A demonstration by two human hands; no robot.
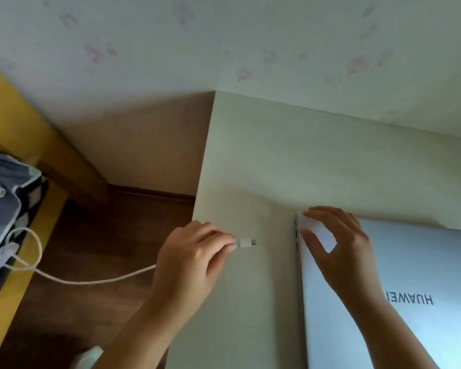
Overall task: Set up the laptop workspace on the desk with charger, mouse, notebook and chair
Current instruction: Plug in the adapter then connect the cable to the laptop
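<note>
Hands, one plug, one laptop.

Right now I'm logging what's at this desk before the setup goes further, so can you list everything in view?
laptop: one, silver, lid closed, right part of the desk
charger cable: one, white, from the bed area across to the left hand, plug pointing at the laptop's left edge
desk: one, pale cream, against the wall
bedding: grey-blue and white, far left
floor: dark brown wood
wall: pale, faint pink pattern
hands: left hand pinching the plug; right hand on the laptop's far left corner
</note>
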